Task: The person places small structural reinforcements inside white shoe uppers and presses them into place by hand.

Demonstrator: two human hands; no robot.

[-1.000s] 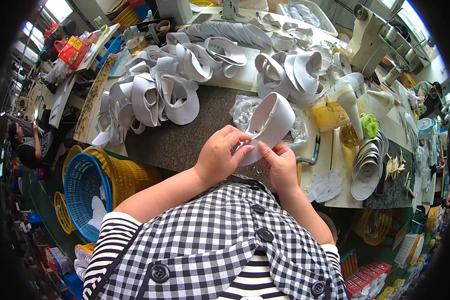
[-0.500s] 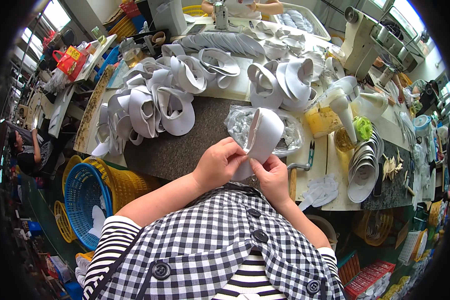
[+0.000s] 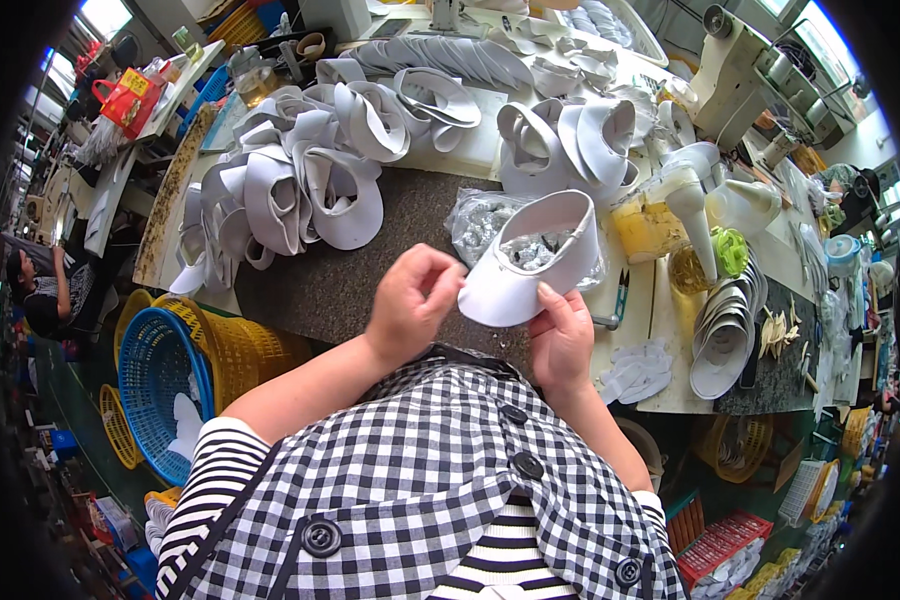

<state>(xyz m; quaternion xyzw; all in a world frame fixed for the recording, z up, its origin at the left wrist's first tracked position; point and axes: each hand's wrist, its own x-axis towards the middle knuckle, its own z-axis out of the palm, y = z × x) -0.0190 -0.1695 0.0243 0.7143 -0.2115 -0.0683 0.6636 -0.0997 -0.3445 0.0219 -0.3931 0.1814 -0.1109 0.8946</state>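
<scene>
My right hand (image 3: 562, 335) pinches a white shoe upper (image 3: 510, 293) by its lower right edge, thumb on top. The upper is a closed loop with a smooth rounded front and a seam inside its far right wall. To its left, my left hand (image 3: 410, 305) is apart from it, with fingers curled and thumb pressed in. Whether anything small sits in those fingers is hidden. Behind the upper lies a clear plastic bag (image 3: 475, 222) of small shiny bits. Piles of similar white uppers (image 3: 345, 205) stand at the left and beyond the bag.
A dark mat (image 3: 300, 295) covers the table's near part. Right of my hands are a pen-like tool (image 3: 622, 295), white cut pieces (image 3: 638, 370), a yellow glue container (image 3: 642, 232) and nested white pieces (image 3: 722, 345). Baskets (image 3: 155, 365) stand at lower left; a sewing machine (image 3: 730, 85) is far right.
My left hand has let go of the white shoe upper and moved left. My right hand has turned the upper so its opening shows, with its rounded front toward the left.
</scene>
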